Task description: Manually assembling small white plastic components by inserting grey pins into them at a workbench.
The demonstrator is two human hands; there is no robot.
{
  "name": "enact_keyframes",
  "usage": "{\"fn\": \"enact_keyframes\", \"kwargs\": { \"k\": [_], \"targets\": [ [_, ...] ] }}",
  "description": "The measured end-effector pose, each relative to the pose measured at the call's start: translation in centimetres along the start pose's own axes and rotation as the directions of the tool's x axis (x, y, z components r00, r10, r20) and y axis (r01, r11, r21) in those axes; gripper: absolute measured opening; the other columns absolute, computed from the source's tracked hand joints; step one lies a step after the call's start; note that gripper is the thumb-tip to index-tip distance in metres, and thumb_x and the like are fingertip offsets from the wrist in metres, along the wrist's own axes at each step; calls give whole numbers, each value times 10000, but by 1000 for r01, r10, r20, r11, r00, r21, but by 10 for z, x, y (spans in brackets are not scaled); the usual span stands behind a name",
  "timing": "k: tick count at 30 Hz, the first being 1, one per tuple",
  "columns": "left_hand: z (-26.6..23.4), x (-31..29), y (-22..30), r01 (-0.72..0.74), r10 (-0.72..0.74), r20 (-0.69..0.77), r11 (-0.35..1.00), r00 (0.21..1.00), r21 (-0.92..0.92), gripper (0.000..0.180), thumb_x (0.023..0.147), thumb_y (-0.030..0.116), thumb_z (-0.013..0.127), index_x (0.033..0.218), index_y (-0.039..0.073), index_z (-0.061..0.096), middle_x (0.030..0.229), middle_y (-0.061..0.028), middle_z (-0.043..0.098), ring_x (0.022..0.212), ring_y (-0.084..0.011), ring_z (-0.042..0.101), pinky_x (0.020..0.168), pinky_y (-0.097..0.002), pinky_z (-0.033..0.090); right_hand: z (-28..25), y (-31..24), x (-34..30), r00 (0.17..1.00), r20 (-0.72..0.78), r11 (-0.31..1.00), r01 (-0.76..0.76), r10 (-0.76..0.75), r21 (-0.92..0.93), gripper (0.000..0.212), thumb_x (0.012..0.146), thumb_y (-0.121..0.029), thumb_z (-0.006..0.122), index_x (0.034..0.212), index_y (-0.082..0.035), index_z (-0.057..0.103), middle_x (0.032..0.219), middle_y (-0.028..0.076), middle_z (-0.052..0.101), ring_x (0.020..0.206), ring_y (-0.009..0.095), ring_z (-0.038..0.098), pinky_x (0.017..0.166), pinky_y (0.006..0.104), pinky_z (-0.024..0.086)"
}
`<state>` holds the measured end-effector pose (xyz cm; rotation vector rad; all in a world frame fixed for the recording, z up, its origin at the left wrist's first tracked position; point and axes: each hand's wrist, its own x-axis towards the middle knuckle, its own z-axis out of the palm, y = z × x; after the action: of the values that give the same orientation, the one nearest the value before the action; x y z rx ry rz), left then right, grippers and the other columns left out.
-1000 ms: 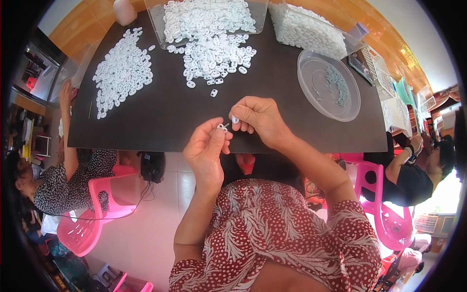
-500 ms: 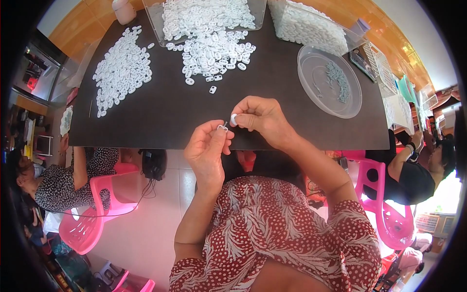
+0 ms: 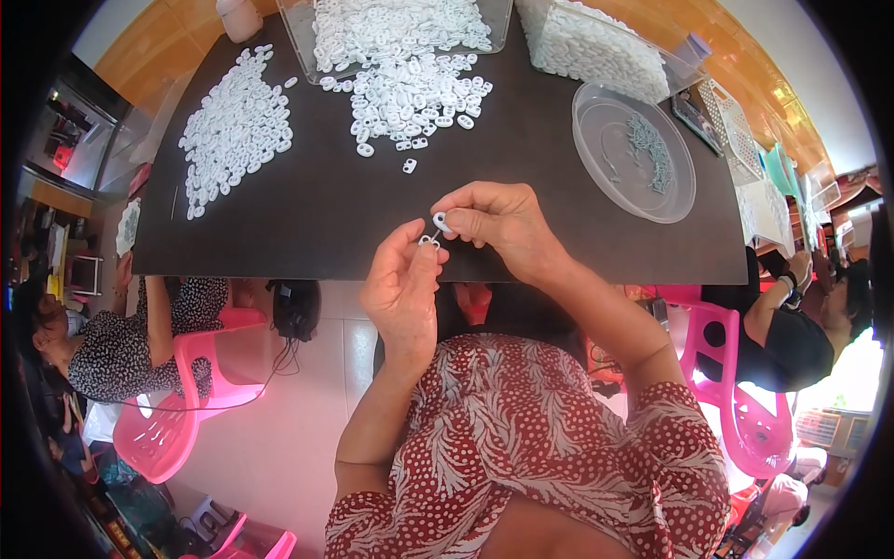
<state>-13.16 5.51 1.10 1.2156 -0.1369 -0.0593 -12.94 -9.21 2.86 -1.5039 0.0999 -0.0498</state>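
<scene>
Over the table's near edge, my left hand (image 3: 403,289) pinches a small white plastic piece with two holes (image 3: 427,241) between thumb and fingertips. Just beyond it, my right hand (image 3: 503,226) grips a white oval plastic piece (image 3: 440,222) that shows a dark hole. A short, thin grey pin (image 3: 435,235) shows between the two pieces; whether it sits fully in either one is too small to tell. Ahead of my hands, a single white two-holed piece (image 3: 409,166) lies apart from a heap of similar pieces (image 3: 410,98).
The heap spills from a clear bin (image 3: 507,33). Another pile of white ovals (image 3: 237,121) lies at left. At right are a round clear tray (image 3: 596,177) with small grey pins (image 3: 650,149), a filled clear box (image 3: 596,51) and a phone (image 3: 697,126). People sit at both sides.
The white oval in my right hand has tilted and moved slightly left, so its hole now shows. My left hand has shifted a little to the right.
</scene>
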Motion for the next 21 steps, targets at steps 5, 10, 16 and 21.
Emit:
{"fn": "enact_keyframes", "kwargs": {
  "k": [5, 10, 16, 21],
  "targets": [
    [-1, -1, -1, 3, -3, 4, 1000, 1000, 5, 248, 873, 26, 595, 1107, -54, 572, 809, -77, 647, 657, -70, 575, 535, -170, 425, 1, -2, -2, 999, 32, 1000, -16, 16, -21, 158, 850, -100, 618, 959, -4, 679, 767, 13, 640, 680, 52, 545, 570, 188, 410],
    [-3, -1, -3, -2, 2, 8, 1000, 1000, 25, 249, 879, 30, 588, 1113, -53, 568, 816, -74, 647, 671, -69, 579, 535, -170, 427, 4, -2, -4, 999, 43, 1000, 2, -1, -29, 158, 852, -104, 619, 960, -9, 681, 771, 10, 645, 679, 50, 544, 572, 188, 414],
    [-2, -3, -1, -3, 2, 12, 999, 1000, 36, 244, 884, 27, 581, 1116, -46, 569, 822, -61, 643, 692, -67, 585, 549, -169, 431, 9, 1, -5, 998, 14, 991, 68, -67, -113, 146, 850, -53, 614, 968, 8, 674, 799, 25, 651, 721, 55, 558, 634, 204, 457],
    [-2, -4, -6, -35, 35, -2, 997, 999, 65, 244, 890, 29, 573, 1125, -37, 568, 834, -48, 638, 718, -63, 587, 564, -168, 430, 15, 6, -6, 986, -40, 980, 155, -161, -124, 100, 827, -21, 610, 898, 41, 644, 784, 43, 651, 736, 75, 581, 659, 240, 482]
  ]
}}
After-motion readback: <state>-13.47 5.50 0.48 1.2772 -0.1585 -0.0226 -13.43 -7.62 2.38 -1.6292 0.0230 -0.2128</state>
